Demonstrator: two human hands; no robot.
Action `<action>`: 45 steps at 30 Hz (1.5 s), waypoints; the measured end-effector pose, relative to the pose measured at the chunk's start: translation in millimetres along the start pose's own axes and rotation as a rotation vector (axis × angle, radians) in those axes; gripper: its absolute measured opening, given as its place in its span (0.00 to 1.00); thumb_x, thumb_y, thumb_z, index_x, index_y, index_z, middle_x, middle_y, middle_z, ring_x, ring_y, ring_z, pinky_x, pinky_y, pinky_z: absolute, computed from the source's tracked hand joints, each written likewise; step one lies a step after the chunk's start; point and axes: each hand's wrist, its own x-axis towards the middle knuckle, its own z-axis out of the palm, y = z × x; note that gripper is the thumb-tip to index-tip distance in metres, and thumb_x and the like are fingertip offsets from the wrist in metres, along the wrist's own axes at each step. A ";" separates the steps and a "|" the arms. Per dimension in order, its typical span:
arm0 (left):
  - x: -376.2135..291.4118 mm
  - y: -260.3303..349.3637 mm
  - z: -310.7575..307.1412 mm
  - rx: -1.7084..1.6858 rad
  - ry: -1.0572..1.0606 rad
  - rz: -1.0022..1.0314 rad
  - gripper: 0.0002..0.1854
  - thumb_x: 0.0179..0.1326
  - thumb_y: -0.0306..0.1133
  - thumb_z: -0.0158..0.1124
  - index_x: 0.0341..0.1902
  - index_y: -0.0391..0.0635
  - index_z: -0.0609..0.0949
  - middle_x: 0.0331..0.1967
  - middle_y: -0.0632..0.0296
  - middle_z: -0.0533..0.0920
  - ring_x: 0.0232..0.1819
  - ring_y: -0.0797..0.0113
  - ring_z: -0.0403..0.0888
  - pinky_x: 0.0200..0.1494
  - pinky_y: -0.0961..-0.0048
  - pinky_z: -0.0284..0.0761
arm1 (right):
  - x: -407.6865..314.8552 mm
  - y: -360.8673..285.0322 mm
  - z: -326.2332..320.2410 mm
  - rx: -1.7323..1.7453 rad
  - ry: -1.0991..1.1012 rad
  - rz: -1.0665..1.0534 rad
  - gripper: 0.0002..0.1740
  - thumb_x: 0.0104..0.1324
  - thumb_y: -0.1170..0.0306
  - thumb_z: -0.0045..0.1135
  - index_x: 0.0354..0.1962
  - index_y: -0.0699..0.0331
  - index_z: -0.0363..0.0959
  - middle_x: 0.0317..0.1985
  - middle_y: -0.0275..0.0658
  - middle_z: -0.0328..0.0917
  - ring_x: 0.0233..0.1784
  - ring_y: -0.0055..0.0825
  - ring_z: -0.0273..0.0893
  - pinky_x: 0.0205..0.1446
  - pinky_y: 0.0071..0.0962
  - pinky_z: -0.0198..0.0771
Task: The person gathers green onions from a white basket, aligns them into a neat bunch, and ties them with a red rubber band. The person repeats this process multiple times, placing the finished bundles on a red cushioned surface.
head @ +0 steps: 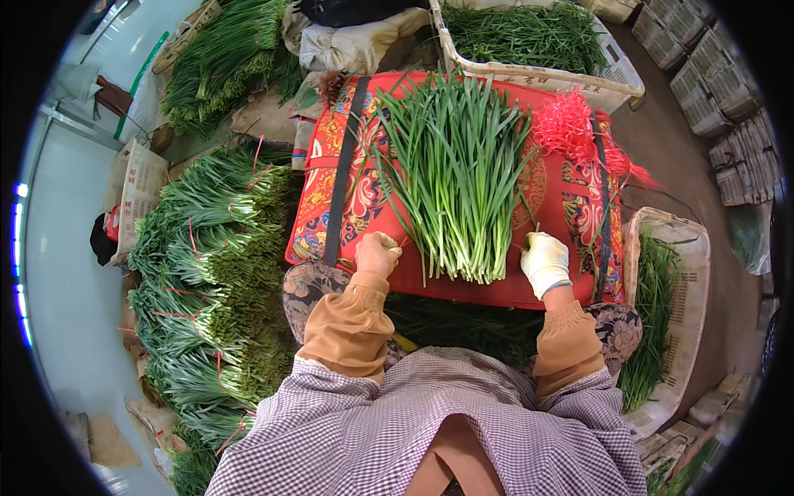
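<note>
A loose bunch of garlic chives (pixel 459 186) lies across a red patterned cushion (pixel 409 279), cut pale ends towards me. To its left, my left hand (pixel 376 253) pinches one end of a thin red tie (pixel 406 240). My right hand (pixel 544 263), in a pale work glove, is closed beside the stems on the other side. A short bit of red strand shows at its fingers. Whatever runs beneath the bunch is hidden. A tangle of red ties (pixel 567 127) rests on the cushion's far right corner, near a black strap (pixel 602 204).
Tied chive bundles (pixel 217 297) are stacked at my left, with more greens (pixel 226 62) behind. A white crate (pixel 546 84) of loose leaves stands beyond the cushion. Another crate (pixel 688 322) with leaves is at my right. Stacked crates (pixel 713 80) line the far right.
</note>
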 end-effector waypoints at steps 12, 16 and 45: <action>-2.2 37.3 -0.9 -0.486 0.018 0.113 0.09 0.51 0.30 0.64 0.27 0.35 0.79 0.20 0.60 0.80 0.20 0.74 0.76 0.25 0.78 0.72 | 6.7 -70.3 -38.6 0.962 0.401 -0.301 0.07 0.47 0.83 0.61 0.25 0.66 0.73 0.36 0.37 0.75 0.38 0.27 0.74 0.41 0.20 0.70; 2.9 36.9 0.0 -0.209 0.169 0.221 0.06 0.45 0.28 0.61 0.26 0.38 0.79 0.21 0.51 0.80 0.26 0.57 0.80 0.33 0.67 0.74 | 50.2 -123.4 -60.0 0.832 0.000 -0.688 0.08 0.48 0.83 0.58 0.29 0.70 0.72 0.44 0.42 0.76 0.35 0.25 0.77 0.38 0.20 0.72; 0.7 15.8 2.3 -0.246 0.119 0.183 0.07 0.46 0.29 0.62 0.24 0.37 0.80 0.20 0.49 0.80 0.27 0.54 0.81 0.33 0.63 0.75 | 72.5 -176.4 1.7 0.340 -0.208 -0.576 0.03 0.55 0.70 0.55 0.27 0.61 0.73 0.28 0.44 0.75 0.31 0.44 0.75 0.35 0.37 0.72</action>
